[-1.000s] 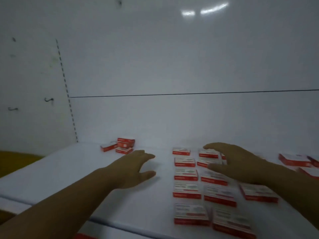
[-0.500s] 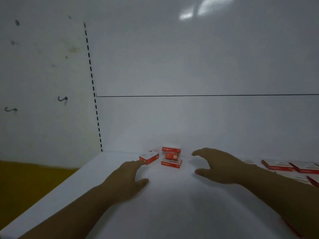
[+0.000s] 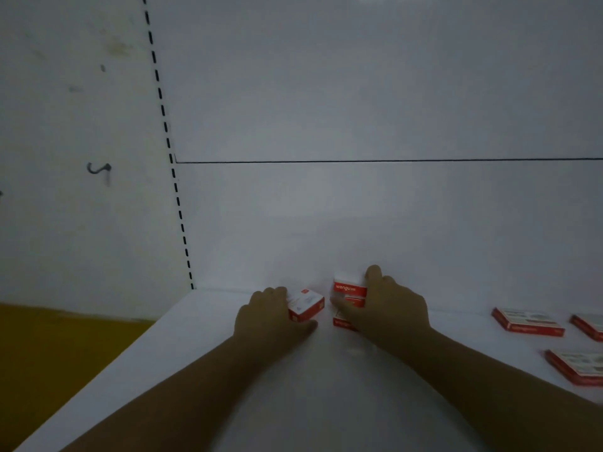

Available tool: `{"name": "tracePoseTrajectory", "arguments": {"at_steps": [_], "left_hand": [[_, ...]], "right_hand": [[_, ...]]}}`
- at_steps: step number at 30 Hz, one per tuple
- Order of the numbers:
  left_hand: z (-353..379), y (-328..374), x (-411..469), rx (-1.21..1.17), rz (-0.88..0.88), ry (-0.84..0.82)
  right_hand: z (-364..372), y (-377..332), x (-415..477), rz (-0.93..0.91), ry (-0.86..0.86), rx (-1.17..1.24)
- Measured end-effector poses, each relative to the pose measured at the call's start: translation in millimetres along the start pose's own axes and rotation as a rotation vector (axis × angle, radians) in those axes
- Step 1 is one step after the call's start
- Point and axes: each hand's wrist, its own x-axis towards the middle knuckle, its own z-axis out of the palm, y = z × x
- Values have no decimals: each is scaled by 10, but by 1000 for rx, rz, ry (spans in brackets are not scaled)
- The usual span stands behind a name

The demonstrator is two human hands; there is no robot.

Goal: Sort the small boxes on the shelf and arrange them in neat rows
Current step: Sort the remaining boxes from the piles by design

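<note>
Red-and-white box point(image 3: 306, 306) in left hand point(image 3: 265, 321); right hand point(image 3: 391, 312) grips stacked boxes point(image 3: 349, 288).

shelf point(image 3: 228, 370): white, smooth sheet surface with a soft, low sheen; its material cannot be told. back panel point(image 3: 359, 93): white, smooth and semi-glossy, catching a bright light reflection at its top edge. side wall point(image 3: 65, 109): white, matt, marked with grey smudges and scuffs. small box point(image 3: 306, 305) and stacked boxes point(image 3: 349, 287): printed card, red and white, with a slight satin finish. flat boxes point(image 3: 527, 322): the same printed card, red sides and pale tops. yellow surface point(image 3: 49, 337): dull and matt. wall hook point(image 3: 98, 169): dark, too small to tell the material.
</note>
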Motion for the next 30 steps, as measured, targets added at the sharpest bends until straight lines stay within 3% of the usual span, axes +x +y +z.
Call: {"name": "tracePoseTrajectory", "arguments": {"at_steps": [4,8,12,16,24,30], "left_hand": [[68,-98,50,-89,41,50],[10,-153,38,-416,111,43],[-64,-119,1,-590,208,79],[-101,-83,-37,-683,277,168],[-127,-17,-118,-788,344,118],[-212,79,-221,-738,375,168]], "right_hand": [[-41,-45,-69,84,18,24],[-107,-98,-199,169,75,40],[-208,-122,-378,256,79,90],[-310,-89,-612,232,101,131],[-529,153,-775,109,42,126],[-500,325,-809,101,243,347]]}}
